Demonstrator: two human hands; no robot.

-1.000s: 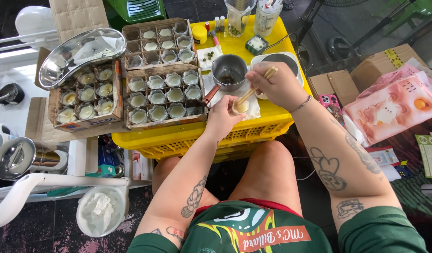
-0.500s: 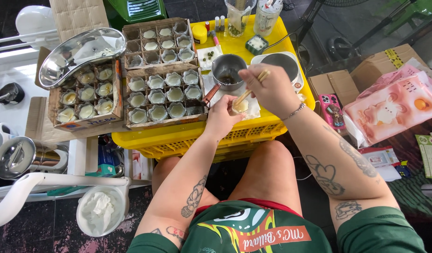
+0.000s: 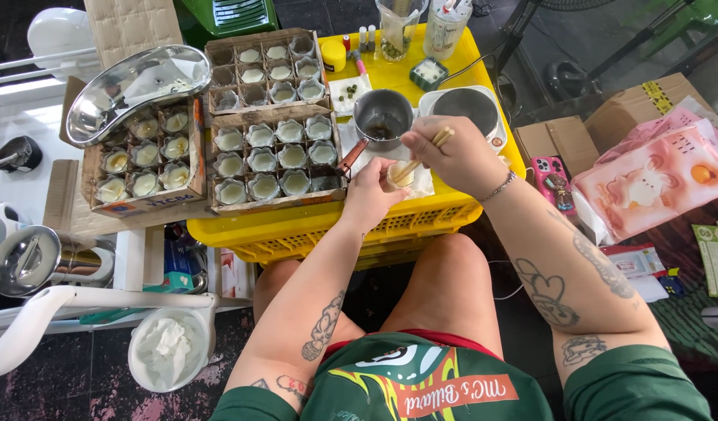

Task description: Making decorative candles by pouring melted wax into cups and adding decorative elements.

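Observation:
My left hand grips a small cup of pale cream-coloured filling over a white cloth near the front of the yellow crate. My right hand pinches a pair of wooden chopsticks, and their tips dip into that cup. Just behind both hands stands a small steel saucepan with dark liquid and a brown handle. To its left, cardboard divider trays hold several filled little cups.
Another cardboard tray of cups sits at left under a steel kidney-shaped dish. A round hot plate, jars and small bottles stand at the crate's back. Boxes, a phone and pink packaging lie at right. A white bucket stands below left.
My right hand shifted slightly with the chopsticks, stirring in the cup. The left hand and cup stayed almost in place.

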